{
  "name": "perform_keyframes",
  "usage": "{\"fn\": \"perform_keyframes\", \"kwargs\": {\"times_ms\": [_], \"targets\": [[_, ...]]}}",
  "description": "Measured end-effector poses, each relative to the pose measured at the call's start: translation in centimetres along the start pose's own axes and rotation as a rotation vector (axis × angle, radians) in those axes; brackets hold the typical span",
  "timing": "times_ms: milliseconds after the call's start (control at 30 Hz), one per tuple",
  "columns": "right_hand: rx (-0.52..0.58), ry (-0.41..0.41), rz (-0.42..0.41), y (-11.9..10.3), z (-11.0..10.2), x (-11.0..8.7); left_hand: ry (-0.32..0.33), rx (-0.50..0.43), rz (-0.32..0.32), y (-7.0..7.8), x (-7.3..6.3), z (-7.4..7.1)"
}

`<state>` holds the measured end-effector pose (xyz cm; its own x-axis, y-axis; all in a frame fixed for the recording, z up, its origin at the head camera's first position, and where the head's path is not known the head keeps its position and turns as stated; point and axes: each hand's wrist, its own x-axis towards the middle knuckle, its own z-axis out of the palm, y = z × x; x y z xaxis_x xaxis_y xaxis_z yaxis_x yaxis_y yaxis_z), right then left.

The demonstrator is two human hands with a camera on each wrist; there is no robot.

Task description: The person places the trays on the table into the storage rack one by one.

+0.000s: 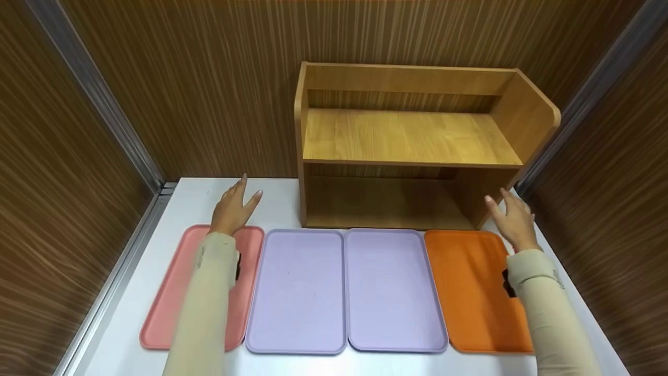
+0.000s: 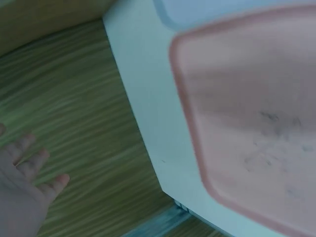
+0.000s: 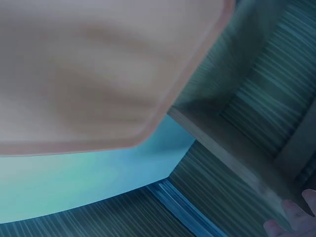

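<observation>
My left hand (image 1: 233, 209) is held over the far end of a pink tray (image 1: 172, 292), its fingers straight and the thumb spread. Nothing is in it. On the other side, my right hand (image 1: 513, 219) hovers by the far right corner of an orange tray (image 1: 464, 287), thumb and fingers apart and nothing held. Between those trays lie two lilac trays, a left one (image 1: 297, 292) and a right one (image 1: 394, 292), side by side. In the left wrist view, spread fingers (image 2: 33, 163) show at the lower left; the right wrist view catches only fingertips (image 3: 294, 215).
A two-level wooden shelf (image 1: 412, 137) stands behind the trays, toward the right of the white table (image 1: 276, 196). Wood-grain panels (image 1: 182, 104) rise at the back and both sides. Metal rails (image 1: 104, 99) run along the corners.
</observation>
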<state>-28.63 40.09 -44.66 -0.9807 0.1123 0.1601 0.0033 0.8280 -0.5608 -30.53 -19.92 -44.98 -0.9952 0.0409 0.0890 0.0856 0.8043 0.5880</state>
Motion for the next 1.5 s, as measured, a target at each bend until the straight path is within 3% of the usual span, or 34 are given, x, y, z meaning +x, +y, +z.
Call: {"fn": "perform_keyframes", "kwargs": {"times_ms": [300,467,600,767,833,900,1067,1133,1367,1500], "targets": [[0.21,0.063,0.084,-0.9,-3.1,1.4,0.071,-0.133,-0.001,3.8,1.2,-0.1],[0.345,0.146,0.169,-2.1,-5.0,2.4,0.105,-0.298,-0.005,5.5,1.8,-0.2],[0.371,0.25,0.196,-3.3,-6.2,3.4,0.144,-0.414,-0.005,6.8,2.3,-0.3],[0.325,0.46,0.249,-4.6,-7.2,4.6,0.182,-0.477,0.03,8.4,2.8,-0.6],[0.337,0.497,0.276,-5.1,-7.7,5.0,0.193,-0.496,0.057,9.0,3.0,-0.7],[0.335,0.475,0.273,-5.5,-8.2,5.2,0.203,-0.517,0.079,9.6,3.1,-0.8],[0.317,0.303,0.22,-6.4,-9.6,5.6,0.214,-0.566,0.114,11.2,3.7,-0.9],[0.345,0.27,0.223,-6.8,-9.8,5.9,0.218,-0.578,0.122,11.8,3.9,-0.9],[0.474,0.325,0.3,-7.6,-9.5,6.7,0.238,-0.613,0.149,13.9,4.9,-0.6],[0.462,0.377,0.309,-7.8,-9.3,7.2,0.256,-0.632,0.159,14.9,5.5,-0.9]]}}
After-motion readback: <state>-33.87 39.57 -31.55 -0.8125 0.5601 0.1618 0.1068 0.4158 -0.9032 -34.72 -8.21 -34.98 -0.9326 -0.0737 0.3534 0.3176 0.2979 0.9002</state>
